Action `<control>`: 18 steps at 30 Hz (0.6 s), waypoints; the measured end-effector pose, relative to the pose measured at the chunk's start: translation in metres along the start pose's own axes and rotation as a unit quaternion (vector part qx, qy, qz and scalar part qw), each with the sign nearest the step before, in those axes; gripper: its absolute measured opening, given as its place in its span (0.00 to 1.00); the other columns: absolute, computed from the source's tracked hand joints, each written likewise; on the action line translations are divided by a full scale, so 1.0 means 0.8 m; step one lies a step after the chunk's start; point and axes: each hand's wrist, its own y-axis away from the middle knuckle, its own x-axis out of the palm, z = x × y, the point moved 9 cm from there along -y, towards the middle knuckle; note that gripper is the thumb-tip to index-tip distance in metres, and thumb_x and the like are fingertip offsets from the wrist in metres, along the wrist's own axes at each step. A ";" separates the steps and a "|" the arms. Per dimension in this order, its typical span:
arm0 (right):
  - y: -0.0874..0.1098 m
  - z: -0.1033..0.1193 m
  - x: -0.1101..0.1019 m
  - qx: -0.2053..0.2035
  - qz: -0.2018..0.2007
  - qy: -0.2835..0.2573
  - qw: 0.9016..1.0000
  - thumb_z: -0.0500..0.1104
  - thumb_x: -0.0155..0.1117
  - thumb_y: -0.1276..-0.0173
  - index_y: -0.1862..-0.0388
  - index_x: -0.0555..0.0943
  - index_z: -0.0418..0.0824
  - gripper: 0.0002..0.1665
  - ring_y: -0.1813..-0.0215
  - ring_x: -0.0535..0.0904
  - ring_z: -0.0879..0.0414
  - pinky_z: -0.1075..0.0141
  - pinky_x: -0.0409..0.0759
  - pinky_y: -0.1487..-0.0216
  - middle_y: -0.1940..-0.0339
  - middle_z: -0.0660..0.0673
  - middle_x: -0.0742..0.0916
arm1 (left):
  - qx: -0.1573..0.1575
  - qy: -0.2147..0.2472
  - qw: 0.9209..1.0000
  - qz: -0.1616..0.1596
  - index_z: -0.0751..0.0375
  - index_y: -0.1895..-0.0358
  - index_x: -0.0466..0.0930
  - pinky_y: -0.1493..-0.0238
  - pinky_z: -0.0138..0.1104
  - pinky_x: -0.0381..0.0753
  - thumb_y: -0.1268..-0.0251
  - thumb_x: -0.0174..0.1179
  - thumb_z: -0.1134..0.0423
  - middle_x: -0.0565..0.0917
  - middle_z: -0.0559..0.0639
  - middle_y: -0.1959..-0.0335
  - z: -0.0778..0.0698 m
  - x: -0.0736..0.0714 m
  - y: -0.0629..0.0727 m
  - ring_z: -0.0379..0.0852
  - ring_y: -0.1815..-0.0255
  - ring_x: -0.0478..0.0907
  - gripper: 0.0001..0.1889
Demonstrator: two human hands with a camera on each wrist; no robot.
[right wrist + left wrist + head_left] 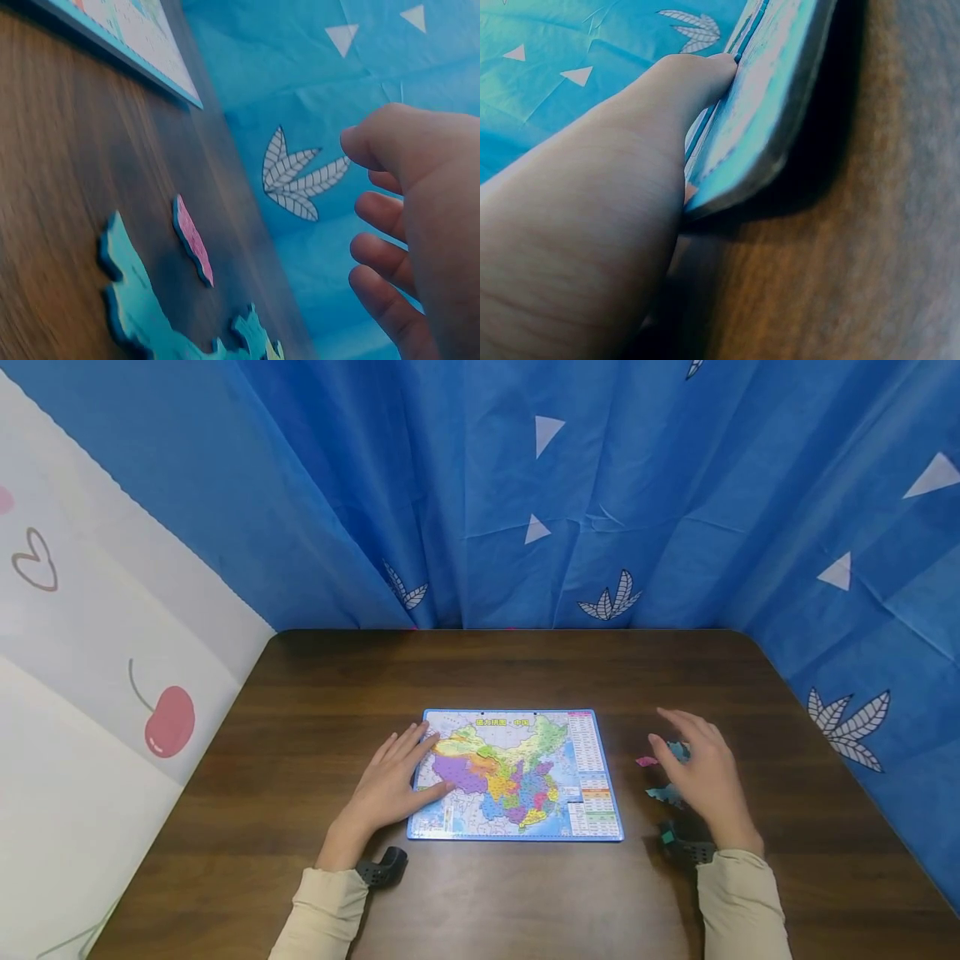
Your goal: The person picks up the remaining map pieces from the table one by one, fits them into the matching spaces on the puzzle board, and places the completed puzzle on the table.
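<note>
A map puzzle board with a blue edge lies on the table, its map in many colours. My left hand rests on the board's left side, fingers spread and straight; the left wrist view shows the thumb against the board's surface. To the right of the board my right hand hovers over loose puzzle pieces, fingers loosely bent and holding nothing. Beneath it lie a pink piece, a larger teal piece and another teal piece, partly cut off by the frame.
The dark wooden table reaches back to a blue curtain with white triangles and leaf prints. On the left is a pale wall covering with a cherry print. Each wrist wears a black camera mount.
</note>
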 end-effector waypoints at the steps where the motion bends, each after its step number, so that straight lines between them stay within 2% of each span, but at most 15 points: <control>1: 0.000 -0.002 -0.002 0.001 -0.002 0.000 1.000 0.46 0.67 0.26 0.29 0.76 0.41 0.29 0.37 0.75 0.34 0.31 0.73 0.41 0.31 0.32 0.79 | 0.000 0.000 1.000 0.000 0.50 0.20 0.64 0.16 0.54 0.46 0.39 0.61 0.30 0.55 0.52 0.15 0.000 0.000 0.000 0.54 0.14 0.48 0.47; 9: 0.000 -0.015 -0.017 -0.003 -0.024 -0.007 1.000 0.44 0.67 0.26 0.30 0.77 0.37 0.28 0.39 0.75 0.32 0.29 0.71 0.41 0.33 0.29 0.80 | -0.003 -0.002 1.000 0.004 0.51 0.20 0.65 0.17 0.55 0.47 0.39 0.62 0.30 0.55 0.52 0.15 0.000 0.000 -0.001 0.54 0.14 0.49 0.47; 18: 0.006 -0.038 -0.029 0.045 0.005 0.003 0.999 0.51 0.63 0.23 0.27 0.74 0.38 0.31 0.34 0.69 0.27 0.26 0.67 0.40 0.31 0.27 0.77 | 0.000 -0.002 1.000 0.002 0.51 0.20 0.64 0.16 0.54 0.46 0.39 0.61 0.30 0.55 0.53 0.15 0.001 0.002 -0.001 0.55 0.14 0.49 0.48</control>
